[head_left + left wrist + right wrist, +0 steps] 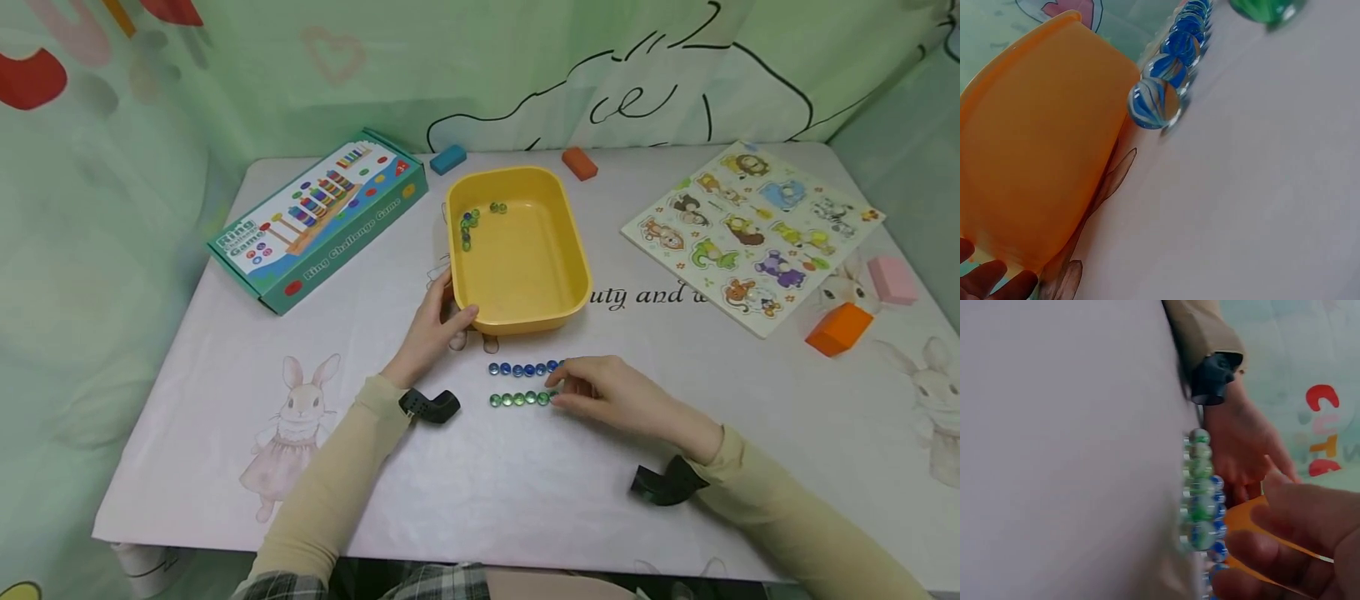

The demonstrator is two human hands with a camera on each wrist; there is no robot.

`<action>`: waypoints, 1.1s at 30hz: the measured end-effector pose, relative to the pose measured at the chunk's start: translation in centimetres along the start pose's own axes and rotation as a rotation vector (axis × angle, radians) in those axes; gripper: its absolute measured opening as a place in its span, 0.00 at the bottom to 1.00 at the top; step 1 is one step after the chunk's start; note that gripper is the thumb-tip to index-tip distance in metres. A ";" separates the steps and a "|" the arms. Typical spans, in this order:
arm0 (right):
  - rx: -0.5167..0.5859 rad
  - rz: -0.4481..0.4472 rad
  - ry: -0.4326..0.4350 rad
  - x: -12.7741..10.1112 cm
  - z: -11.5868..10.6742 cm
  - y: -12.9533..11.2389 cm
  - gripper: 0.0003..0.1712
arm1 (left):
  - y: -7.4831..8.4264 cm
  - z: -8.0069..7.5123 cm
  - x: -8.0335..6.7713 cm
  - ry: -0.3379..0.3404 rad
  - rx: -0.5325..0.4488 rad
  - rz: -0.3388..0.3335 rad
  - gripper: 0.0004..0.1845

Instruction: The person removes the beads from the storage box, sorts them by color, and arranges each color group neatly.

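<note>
A yellow plastic basin (525,287) stands mid-table with several glass marbles (468,221) inside, along its left and far sides. My left hand (433,327) holds its near left corner, thumb at the rim; some fingertips (985,275) show against the orange-looking wall in the left wrist view. In front of the basin lie two rows: blue marbles (517,370) farther off, green marbles (519,400) nearer me. Over the rows' right ends hovers my right hand (618,396), fingers loosely bent. The right wrist view shows no marble between thumb and fingers.
A ring game box (322,217) lies back left. Behind the basin are a blue block (448,159) and a red-orange block (580,163). To the right lie an animal puzzle board (750,233), an orange block (839,329) and a pink block (892,280).
</note>
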State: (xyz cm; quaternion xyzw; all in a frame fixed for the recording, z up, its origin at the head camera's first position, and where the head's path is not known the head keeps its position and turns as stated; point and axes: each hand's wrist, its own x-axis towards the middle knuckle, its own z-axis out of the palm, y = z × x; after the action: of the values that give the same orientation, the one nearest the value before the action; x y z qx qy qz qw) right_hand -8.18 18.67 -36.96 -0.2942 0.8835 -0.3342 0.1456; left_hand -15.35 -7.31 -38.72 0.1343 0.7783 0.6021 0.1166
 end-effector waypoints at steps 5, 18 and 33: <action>-0.023 -0.086 -0.060 1.4 -1.9 -1.4 0.07 | -2.3 0.0 0.9 0.006 -0.007 0.017 0.38; -0.023 -0.078 -0.041 8.2 -7.0 -2.8 0.06 | -2.9 -0.2 0.7 0.024 0.020 0.017 0.43; -0.069 0.047 -0.018 15.9 -8.1 -1.6 0.10 | -2.6 -0.2 1.1 -0.005 0.004 -0.008 0.39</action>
State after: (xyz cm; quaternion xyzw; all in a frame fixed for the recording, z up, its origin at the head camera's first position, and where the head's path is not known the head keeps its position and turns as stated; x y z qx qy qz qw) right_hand -23.71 11.97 -30.87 -0.2814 0.8997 -0.2975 0.1511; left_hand -16.66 -7.72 -41.17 0.1331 0.7798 0.5997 0.1204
